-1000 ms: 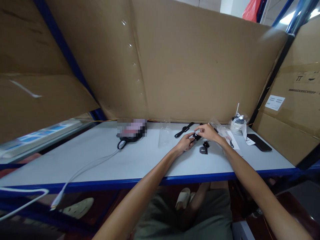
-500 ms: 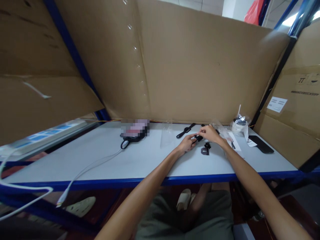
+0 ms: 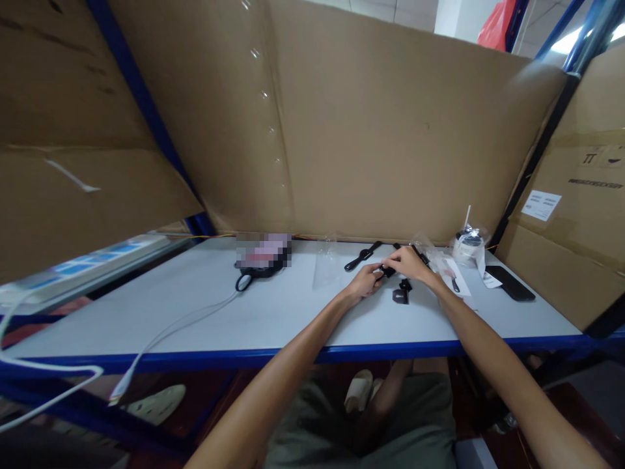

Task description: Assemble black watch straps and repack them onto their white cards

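Low over the white tabletop [image 3: 288, 322], my left hand [image 3: 365, 281] is closed on a small black part [image 3: 387, 271], mostly covered by fingers. My right hand [image 3: 407, 262] pinches at the same part from the far right side. What kind of part it is cannot be made out. Just in front of my hands lies a small dark piece with a pale mark [image 3: 401, 296], a smaller black piece touching or close to its upper edge. A black watch-like strap [image 3: 362, 256] rests behind my left hand. More black strips [image 3: 420, 254] lie partly hidden behind my right hand.
Clear plastic bags [image 3: 326, 267] lie left of the hands. To the right are a printed sheet [image 3: 454, 277], a plastic-wrapped cup [image 3: 467, 249] and a black phone [image 3: 510, 283]. A cabled device [image 3: 266, 264] sits left. Cardboard [image 3: 390, 130] walls the back and sides.
My right hand has shifted slightly to the left, its fingers closer in over the black part. The left hand stays nearly in place.
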`<state>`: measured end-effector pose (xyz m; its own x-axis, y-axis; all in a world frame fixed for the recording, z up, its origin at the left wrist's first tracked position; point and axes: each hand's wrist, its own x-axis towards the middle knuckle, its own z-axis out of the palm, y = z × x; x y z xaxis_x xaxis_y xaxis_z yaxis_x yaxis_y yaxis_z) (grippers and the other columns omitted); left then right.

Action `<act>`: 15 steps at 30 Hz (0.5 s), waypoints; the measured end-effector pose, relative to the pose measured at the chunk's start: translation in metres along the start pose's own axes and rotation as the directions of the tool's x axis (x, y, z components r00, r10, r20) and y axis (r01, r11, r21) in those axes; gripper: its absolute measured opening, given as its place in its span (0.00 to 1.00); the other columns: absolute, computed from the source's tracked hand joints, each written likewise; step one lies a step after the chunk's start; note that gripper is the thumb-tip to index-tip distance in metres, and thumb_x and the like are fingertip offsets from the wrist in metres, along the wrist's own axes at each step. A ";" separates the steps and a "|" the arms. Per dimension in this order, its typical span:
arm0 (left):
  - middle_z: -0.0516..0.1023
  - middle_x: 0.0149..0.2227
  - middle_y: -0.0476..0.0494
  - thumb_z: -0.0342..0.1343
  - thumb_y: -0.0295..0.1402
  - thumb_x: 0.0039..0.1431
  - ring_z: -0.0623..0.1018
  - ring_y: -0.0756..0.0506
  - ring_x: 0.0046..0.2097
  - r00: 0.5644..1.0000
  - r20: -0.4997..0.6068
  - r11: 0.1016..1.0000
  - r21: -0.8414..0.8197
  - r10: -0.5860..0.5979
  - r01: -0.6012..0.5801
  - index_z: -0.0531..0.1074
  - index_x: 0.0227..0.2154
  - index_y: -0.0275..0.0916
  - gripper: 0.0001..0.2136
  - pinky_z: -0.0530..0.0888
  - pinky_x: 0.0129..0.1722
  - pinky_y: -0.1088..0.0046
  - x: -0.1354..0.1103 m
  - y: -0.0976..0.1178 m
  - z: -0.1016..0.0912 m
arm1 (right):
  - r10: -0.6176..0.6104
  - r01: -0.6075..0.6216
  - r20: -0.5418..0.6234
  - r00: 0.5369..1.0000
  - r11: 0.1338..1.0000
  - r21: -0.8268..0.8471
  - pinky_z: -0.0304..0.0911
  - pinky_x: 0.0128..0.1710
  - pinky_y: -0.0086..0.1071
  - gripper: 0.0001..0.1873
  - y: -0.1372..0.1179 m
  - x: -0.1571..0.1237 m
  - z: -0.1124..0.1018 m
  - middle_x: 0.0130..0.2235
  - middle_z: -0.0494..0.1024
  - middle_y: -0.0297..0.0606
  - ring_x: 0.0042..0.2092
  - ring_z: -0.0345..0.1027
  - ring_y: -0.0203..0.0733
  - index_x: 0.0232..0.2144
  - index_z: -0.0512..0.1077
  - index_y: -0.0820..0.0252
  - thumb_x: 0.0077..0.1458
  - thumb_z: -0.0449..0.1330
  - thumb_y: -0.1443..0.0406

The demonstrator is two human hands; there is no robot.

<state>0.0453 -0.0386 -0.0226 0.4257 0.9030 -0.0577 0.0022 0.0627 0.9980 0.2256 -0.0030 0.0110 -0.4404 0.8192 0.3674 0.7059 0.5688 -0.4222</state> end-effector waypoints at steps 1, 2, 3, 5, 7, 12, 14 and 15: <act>0.58 0.18 0.60 0.49 0.28 0.66 0.53 0.55 0.15 1.000 0.000 1.000 0.003 0.003 -0.003 0.68 0.57 0.32 0.18 0.45 0.15 0.80 0.000 0.000 0.000 | -0.016 0.016 0.003 1.000 1.000 0.010 0.47 0.29 0.29 0.21 -0.002 0.000 0.000 0.20 0.67 0.31 0.27 0.58 0.35 0.24 0.81 0.64 0.62 0.58 0.58; 0.58 0.18 0.60 0.50 0.28 0.66 0.53 0.55 0.14 1.000 0.003 1.000 0.004 0.004 -0.004 0.68 0.57 0.32 0.18 0.45 0.15 0.80 0.000 0.000 0.000 | -0.031 0.031 0.005 1.000 0.999 0.012 0.47 0.29 0.29 0.21 -0.003 -0.001 0.000 0.21 0.68 0.31 0.27 0.57 0.34 0.24 0.80 0.64 0.62 0.58 0.58; 0.58 0.18 0.60 0.50 0.28 0.66 0.53 0.55 0.14 1.000 0.005 1.000 0.005 0.006 -0.006 0.68 0.57 0.32 0.18 0.45 0.15 0.80 0.000 0.000 0.000 | -0.042 0.042 0.004 0.999 0.999 0.007 0.48 0.29 0.29 0.20 -0.003 -0.001 0.000 0.21 0.69 0.31 0.27 0.57 0.34 0.24 0.80 0.64 0.63 0.58 0.59; 0.58 0.18 0.60 0.50 0.28 0.66 0.53 0.55 0.14 1.000 0.006 1.000 0.004 0.005 -0.005 0.69 0.56 0.32 0.17 0.45 0.15 0.80 0.000 0.000 0.000 | -0.051 0.051 -0.011 0.999 0.999 -0.016 0.49 0.31 0.29 0.19 -0.002 -0.001 0.000 0.23 0.70 0.32 0.27 0.58 0.34 0.26 0.81 0.63 0.63 0.58 0.59; 0.58 0.18 0.60 0.49 0.27 0.67 0.53 0.55 0.14 1.000 0.003 1.000 0.004 0.000 0.000 0.69 0.54 0.32 0.15 0.45 0.15 0.80 0.000 0.000 0.000 | -0.048 0.046 -0.034 0.998 0.997 -0.056 0.49 0.31 0.30 0.20 0.000 -0.001 0.000 0.23 0.71 0.33 0.27 0.58 0.35 0.26 0.81 0.63 0.64 0.58 0.58; 0.58 0.18 0.59 0.50 0.28 0.67 0.54 0.55 0.14 1.000 0.001 1.000 -0.011 -0.001 0.001 0.70 0.52 0.33 0.13 0.45 0.16 0.81 0.001 0.000 0.000 | -0.006 -0.001 -0.055 0.998 0.990 -0.138 0.46 0.30 0.32 0.27 0.005 0.000 0.000 0.20 0.67 0.33 0.26 0.54 0.35 0.19 0.76 0.63 0.66 0.56 0.54; 0.58 0.18 0.59 0.50 0.28 0.67 0.54 0.55 0.15 1.000 0.001 1.000 -0.008 0.003 -0.003 0.70 0.52 0.33 0.13 0.45 0.15 0.80 0.001 0.000 0.000 | -0.003 -0.001 -0.037 0.999 0.994 -0.112 0.46 0.30 0.31 0.26 0.003 0.000 0.001 0.19 0.66 0.32 0.26 0.55 0.35 0.20 0.77 0.63 0.65 0.56 0.55; 0.58 0.18 0.59 0.49 0.27 0.67 0.53 0.55 0.15 1.000 -0.001 1.000 -0.004 0.004 -0.004 0.70 0.52 0.33 0.13 0.45 0.15 0.80 0.001 0.000 0.000 | -0.009 0.006 -0.025 1.000 0.996 -0.091 0.46 0.29 0.31 0.25 0.002 0.000 0.002 0.19 0.65 0.31 0.26 0.55 0.35 0.21 0.77 0.63 0.65 0.56 0.56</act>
<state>0.0461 -0.0376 -0.0231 0.4246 0.9038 -0.0537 -0.0031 0.0608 0.9981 0.2259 -0.0019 0.0089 -0.4325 0.8121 0.3916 0.7504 0.5650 -0.3430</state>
